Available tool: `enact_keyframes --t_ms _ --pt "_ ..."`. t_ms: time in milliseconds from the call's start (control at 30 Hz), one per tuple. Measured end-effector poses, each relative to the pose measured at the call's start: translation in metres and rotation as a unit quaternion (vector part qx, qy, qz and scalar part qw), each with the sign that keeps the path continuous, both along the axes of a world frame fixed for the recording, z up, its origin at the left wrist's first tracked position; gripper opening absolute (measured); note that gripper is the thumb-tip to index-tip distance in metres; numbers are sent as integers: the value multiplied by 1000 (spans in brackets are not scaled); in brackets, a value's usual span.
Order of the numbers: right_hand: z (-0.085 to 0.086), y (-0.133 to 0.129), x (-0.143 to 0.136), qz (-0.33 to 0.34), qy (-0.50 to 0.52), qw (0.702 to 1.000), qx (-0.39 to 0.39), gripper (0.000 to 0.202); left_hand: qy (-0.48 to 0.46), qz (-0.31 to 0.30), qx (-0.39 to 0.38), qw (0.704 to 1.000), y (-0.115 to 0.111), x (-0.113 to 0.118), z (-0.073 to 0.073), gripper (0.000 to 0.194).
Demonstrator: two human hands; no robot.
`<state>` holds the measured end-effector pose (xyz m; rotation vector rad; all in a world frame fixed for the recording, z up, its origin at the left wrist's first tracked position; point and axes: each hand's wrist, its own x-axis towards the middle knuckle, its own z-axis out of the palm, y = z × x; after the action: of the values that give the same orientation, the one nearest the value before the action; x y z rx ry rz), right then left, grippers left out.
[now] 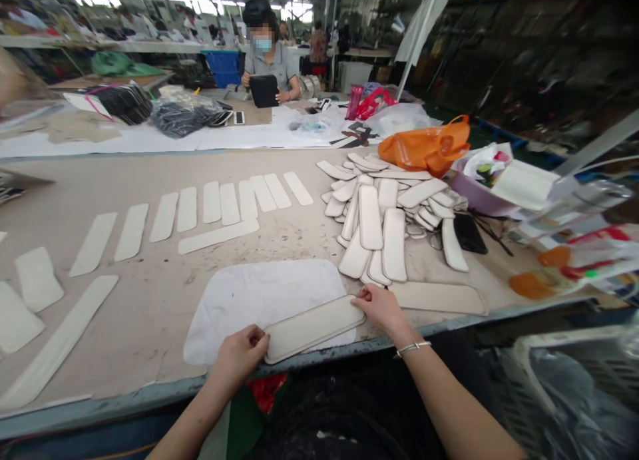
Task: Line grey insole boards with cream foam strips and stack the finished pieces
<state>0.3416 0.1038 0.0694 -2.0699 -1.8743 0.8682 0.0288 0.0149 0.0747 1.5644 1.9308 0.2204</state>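
Observation:
A long cream strip (314,327) with rounded corners and a dark edge lies between my hands, over a white sheet (239,293) at the table's front edge. My left hand (244,350) pinches its left end, thumb on top. At the other end, the fingers of my right hand (379,305) are closed on the right corner. Just beyond my right hand is a heap of similar cream strips (370,217), piled loosely. Another long strip (439,297) lies flat to the right of that hand, close to the edge.
Several flat cream pieces (187,209) are spread in a row on the left. Near the heap are a black phone (469,233), an orange bag (424,147) and a purple basin (484,190). A masked person (272,64) holds a black item across the table. A crate (529,360) stands lower right.

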Motion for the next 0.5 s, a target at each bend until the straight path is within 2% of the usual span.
enact_keyframes --t_ms 167,500 --pt "2 1 -1 8 -14 1000 -3 15 -3 -6 22 1000 0 -1 -4 18" --pt "0 2 1 6 1 1000 -8 16 16 -33 -8 999 3 -2 -5 10"
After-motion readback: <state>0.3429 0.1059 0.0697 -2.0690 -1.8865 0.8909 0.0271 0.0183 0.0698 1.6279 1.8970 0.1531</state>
